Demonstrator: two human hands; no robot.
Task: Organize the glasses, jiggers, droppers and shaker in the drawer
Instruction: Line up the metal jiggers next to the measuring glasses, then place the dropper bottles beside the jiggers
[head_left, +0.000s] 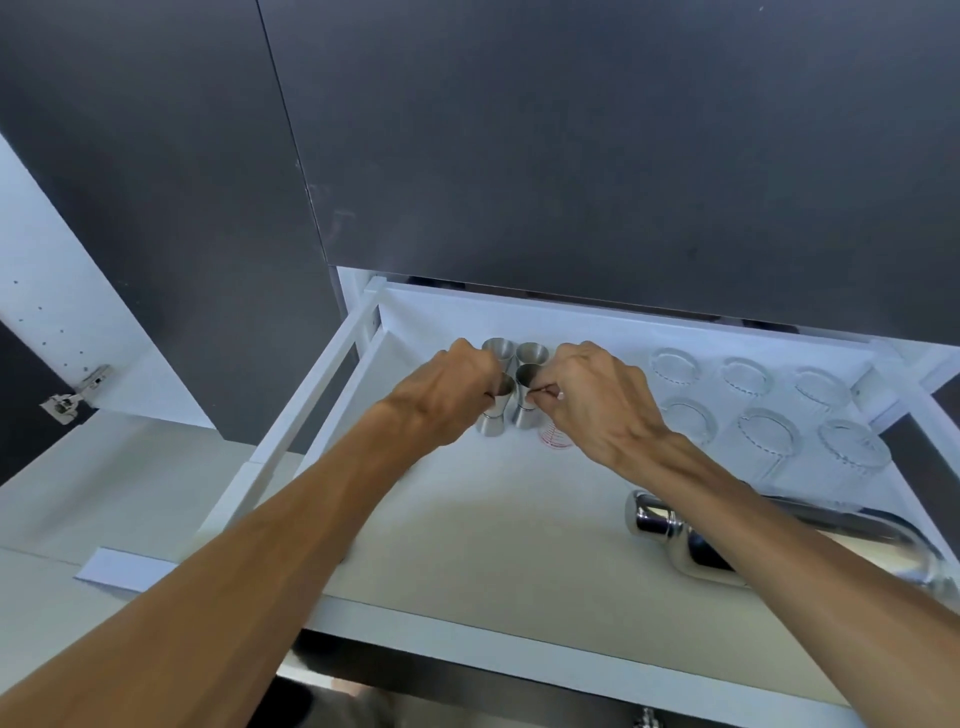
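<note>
A white pull-out drawer (467, 545) is open below dark cabinet fronts. Several steel jiggers stand in a tight square at its back left. My left hand (447, 389) grips the near-left jigger (494, 415). My right hand (597, 400) pinches the rim of the near-right jigger (525, 410). The two rear jiggers (514, 351) stand just behind. A small measuring glass with red marks (557, 439) peeks out under my right hand. Several clear glasses (763, 410) stand in two rows at the right. The steel shaker (691, 540) lies on its side at the front right, partly under my right forearm.
Dark cabinet doors (571, 130) hang right above the drawer's back. At the left a cabinet door stands open, with its hinge (78, 395) and white inner wall showing. The drawer's white side rail (322, 374) runs along the left.
</note>
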